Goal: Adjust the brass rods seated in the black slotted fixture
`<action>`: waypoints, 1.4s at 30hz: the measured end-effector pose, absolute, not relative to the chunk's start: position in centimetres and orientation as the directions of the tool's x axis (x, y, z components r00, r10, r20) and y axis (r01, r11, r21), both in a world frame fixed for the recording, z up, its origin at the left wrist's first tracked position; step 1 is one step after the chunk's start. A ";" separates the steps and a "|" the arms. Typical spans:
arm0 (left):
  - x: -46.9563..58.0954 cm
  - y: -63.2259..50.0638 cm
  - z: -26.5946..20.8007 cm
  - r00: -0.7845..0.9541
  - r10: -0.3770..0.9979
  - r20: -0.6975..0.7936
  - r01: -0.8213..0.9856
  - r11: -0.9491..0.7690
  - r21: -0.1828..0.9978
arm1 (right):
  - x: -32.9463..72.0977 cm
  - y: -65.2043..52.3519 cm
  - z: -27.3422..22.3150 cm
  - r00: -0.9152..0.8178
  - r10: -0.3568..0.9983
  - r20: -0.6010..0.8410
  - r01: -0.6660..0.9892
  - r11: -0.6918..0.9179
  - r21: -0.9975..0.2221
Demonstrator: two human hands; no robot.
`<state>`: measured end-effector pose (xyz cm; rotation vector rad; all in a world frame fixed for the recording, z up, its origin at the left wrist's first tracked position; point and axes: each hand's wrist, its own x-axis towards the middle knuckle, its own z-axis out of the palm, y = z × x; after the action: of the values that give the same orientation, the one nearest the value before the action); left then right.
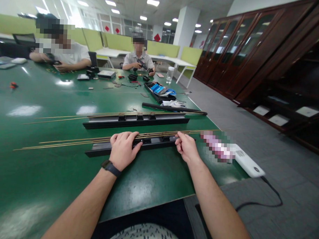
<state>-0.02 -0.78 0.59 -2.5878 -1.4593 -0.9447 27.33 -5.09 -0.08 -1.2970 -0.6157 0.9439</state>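
Observation:
A long black channel-shaped rail (158,142) lies on the green table in front of me, with several thin brass-coloured rods (75,140) running along its far side and past both ends. Across the rail's left half, my left hand (124,146) grips it, thumb on the near side and fingers over the far edge. My right hand (186,145) is closed in a pinch at the rods, near the rail's right end. Its fingers partly cover that end. Farther back lies a second black rail (138,121), also with thin rods along it.
Beyond the rails are a black strip (172,108), white gloves (173,103) and a black tray (160,97) holding blue packets. A white corded device (248,162) lies at the right table edge. Two people sit across the table, near a clear bottle (169,75).

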 end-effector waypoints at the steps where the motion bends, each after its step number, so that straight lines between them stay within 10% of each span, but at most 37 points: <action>1: 0.0 -0.8 0.6 0.379 0.770 0.514 0.783 -0.562 0.265 | 27.4 -5.1 -0.1 0.509 0.852 -0.120 -0.235 0.004 -0.972; 42: 0.0 -0.8 0.6 0.378 0.762 0.526 0.791 -0.561 0.243 | 27.3 -5.2 -0.1 0.452 0.884 -0.118 -0.201 -0.028 -0.979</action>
<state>-0.03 -0.79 0.61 -2.5669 -1.4474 -0.9377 27.28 -5.15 -0.15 -1.3124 -0.6821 0.9858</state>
